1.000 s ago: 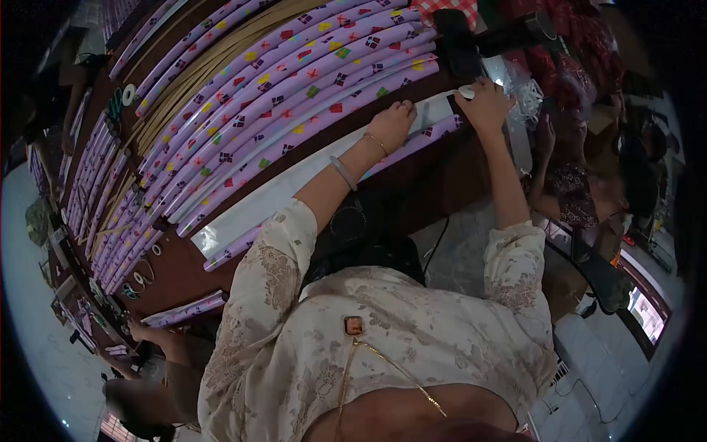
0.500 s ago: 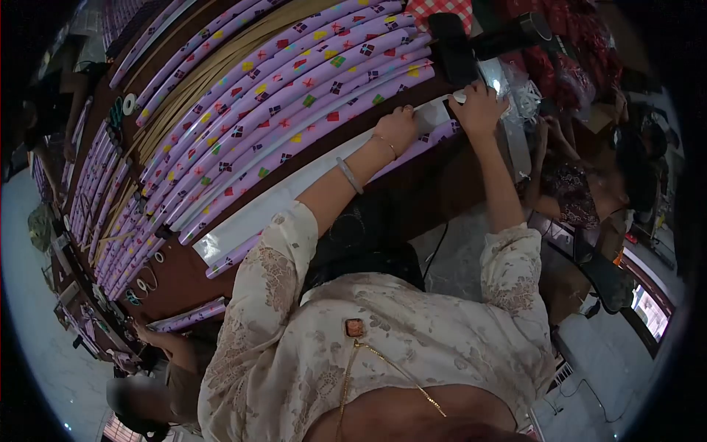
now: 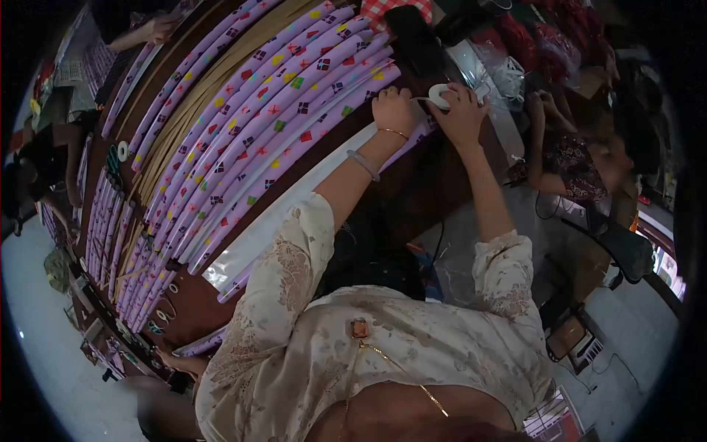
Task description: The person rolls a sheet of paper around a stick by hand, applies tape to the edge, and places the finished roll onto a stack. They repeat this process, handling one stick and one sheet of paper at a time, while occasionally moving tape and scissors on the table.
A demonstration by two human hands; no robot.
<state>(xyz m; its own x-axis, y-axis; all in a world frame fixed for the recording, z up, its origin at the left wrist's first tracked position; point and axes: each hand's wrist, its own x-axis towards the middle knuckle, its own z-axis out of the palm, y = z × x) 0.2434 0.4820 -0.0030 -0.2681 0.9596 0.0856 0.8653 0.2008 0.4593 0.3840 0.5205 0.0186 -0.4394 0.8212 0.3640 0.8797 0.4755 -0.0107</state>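
My right hand (image 3: 462,116) grips a white roll of tape (image 3: 440,96) at the far end of a partly rolled sheet of wrapping paper (image 3: 283,214). Close by on the left is my left hand (image 3: 395,109), fingers curled in a pinch. A short pale strip runs from the roll to its fingertips. The sheet lies white side up beneath my left forearm. Its purple printed edge (image 3: 401,152) shows on the side nearer my body.
Many purple gift-print rolls (image 3: 272,110) lie side by side beyond the sheet, with brown paper strips (image 3: 221,96) among them. A black phone-like object (image 3: 414,40) stands past my hands. Scissors (image 3: 113,158) lie at left. Other people work on both sides.
My right hand has lifted the tape roll into clearer view and shifted slightly left. A strip now spans between the hands. At upper left, another person's hand has appeared over the rolls.
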